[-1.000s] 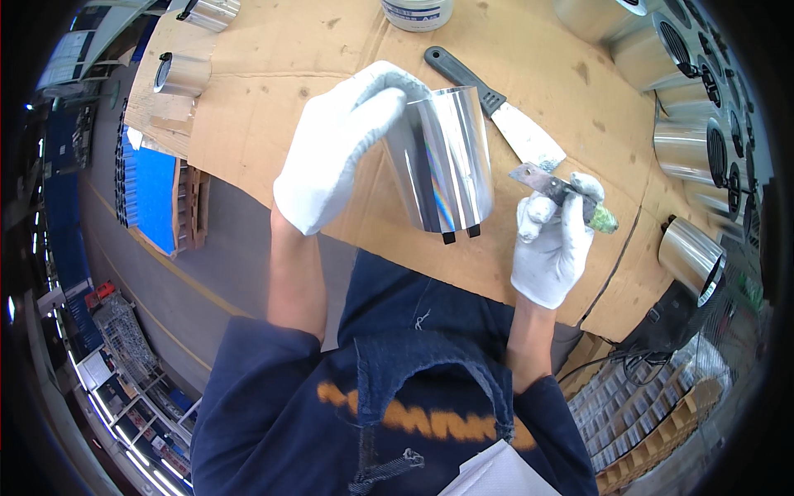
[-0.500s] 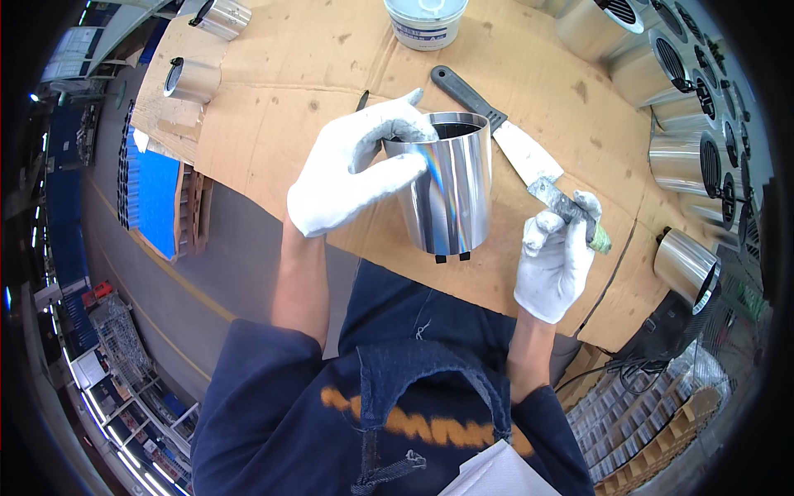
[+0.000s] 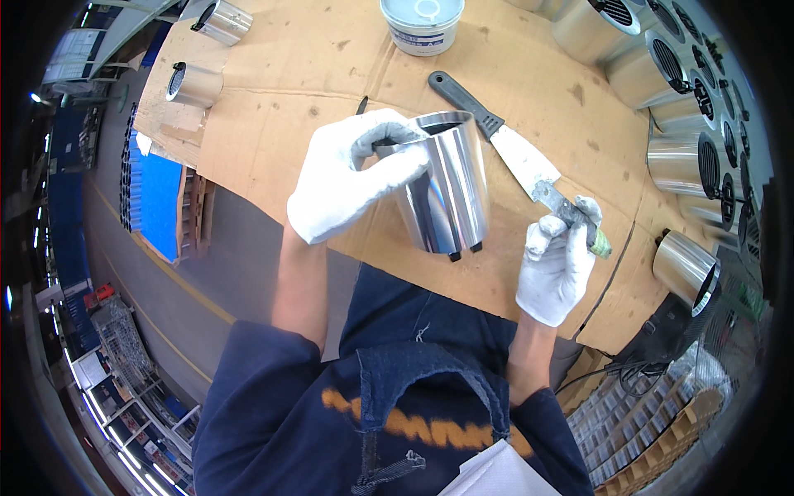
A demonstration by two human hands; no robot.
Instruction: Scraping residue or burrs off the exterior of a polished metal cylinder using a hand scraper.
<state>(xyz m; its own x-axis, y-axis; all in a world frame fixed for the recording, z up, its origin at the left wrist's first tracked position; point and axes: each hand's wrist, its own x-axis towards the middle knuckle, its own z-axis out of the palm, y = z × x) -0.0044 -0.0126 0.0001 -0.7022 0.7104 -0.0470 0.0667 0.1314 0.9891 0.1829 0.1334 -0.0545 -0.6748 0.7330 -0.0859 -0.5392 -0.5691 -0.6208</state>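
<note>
My gloved left hand (image 3: pixel 356 169) pinches the upper rim of a shiny metal cylinder (image 3: pixel 455 194), thumb outside and fingers at the dark opening. The cylinder is tilted, its lower end toward me, with two small black tabs at its bottom edge. In my gloved right hand (image 3: pixel 556 264) is a small scraper (image 3: pixel 562 205) with a flat, smeared grey blade and a green end. Its blade tip is beside a wide putty knife (image 3: pixel 521 157), which lies on the cardboard with its grey handle pointing away from me; whether they touch I cannot tell.
Cardboard (image 3: pixel 298 140) covers the table. A white tub (image 3: pixel 422 37) stands at the far side. Many similar cylinders (image 3: pixel 682 157) lie at the right, and one lone cylinder (image 3: pixel 686 271) lies nearer me. Two more (image 3: pixel 198 84) are at the far left. A blue-topped pallet (image 3: pixel 157 198) stands beyond the left edge.
The cylinder has tilted and turned slightly in my left hand, its top leaning left and its black tabs shifting right. My left fingers have lowered a little. My right hand has barely moved.
</note>
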